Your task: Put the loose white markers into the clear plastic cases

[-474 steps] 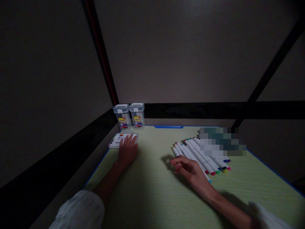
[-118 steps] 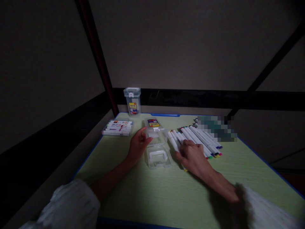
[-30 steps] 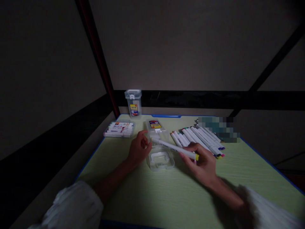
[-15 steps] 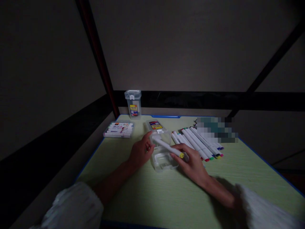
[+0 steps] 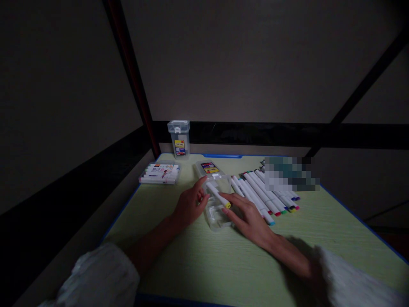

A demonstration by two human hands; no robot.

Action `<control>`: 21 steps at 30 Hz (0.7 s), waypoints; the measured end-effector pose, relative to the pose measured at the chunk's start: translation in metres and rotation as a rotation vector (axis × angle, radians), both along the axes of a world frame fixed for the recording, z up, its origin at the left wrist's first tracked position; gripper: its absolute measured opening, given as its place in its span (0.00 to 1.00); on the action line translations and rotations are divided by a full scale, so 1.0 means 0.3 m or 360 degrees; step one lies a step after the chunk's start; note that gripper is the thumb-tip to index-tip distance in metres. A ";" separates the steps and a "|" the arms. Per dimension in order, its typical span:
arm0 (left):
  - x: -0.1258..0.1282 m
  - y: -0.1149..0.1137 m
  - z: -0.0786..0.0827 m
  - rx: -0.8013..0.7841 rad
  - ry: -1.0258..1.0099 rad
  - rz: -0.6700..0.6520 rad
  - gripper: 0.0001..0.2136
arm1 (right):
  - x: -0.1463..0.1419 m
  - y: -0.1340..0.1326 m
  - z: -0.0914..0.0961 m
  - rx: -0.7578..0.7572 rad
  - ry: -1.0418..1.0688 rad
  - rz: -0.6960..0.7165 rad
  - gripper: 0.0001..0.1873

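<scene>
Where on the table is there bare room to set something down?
Widest: the near part of the table, bordered by the left hand, right hand and open box. Another lies right of the loose markers. A narrow strip separates the open box from the marker set. Crowded: at the open box, with both hands and the yellow-ended marker.

R hand slid yellow-ended marker farther into clear box; box now flat & open, prev. upright, shut.

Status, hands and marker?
Right hand pinching marker near its yellow end. Left hand at open box. Marker's far end at box mouth. No visible obstruction.
</scene>
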State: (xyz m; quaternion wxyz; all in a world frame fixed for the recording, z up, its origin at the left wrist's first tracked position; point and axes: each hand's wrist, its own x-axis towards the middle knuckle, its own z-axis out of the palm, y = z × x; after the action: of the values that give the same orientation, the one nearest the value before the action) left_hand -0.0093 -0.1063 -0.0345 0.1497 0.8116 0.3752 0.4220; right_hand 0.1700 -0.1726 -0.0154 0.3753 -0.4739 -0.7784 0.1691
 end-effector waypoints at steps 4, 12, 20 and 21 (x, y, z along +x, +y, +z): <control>0.000 0.000 0.003 -0.0031 -0.0008 -0.0002 0.23 | -0.001 0.000 0.007 -0.0003 0.0025 0.0081 0.18; 0.002 0.003 0.002 -0.0040 -0.0001 -0.0030 0.22 | -0.004 0.008 0.003 0.0040 -0.0014 0.0056 0.17; 0.003 0.002 0.006 -0.0041 0.0000 -0.0033 0.22 | -0.017 0.014 0.006 0.0083 -0.0073 0.0024 0.17; 0.003 0.002 0.006 -0.0040 -0.0005 -0.0040 0.22 | -0.018 0.015 0.006 0.0071 -0.0084 0.0014 0.17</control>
State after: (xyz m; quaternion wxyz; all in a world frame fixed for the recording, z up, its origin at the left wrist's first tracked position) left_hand -0.0084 -0.1057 -0.0328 0.1658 0.8137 0.3699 0.4167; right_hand 0.1645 -0.1682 -0.0136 0.3643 -0.4663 -0.7938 0.1406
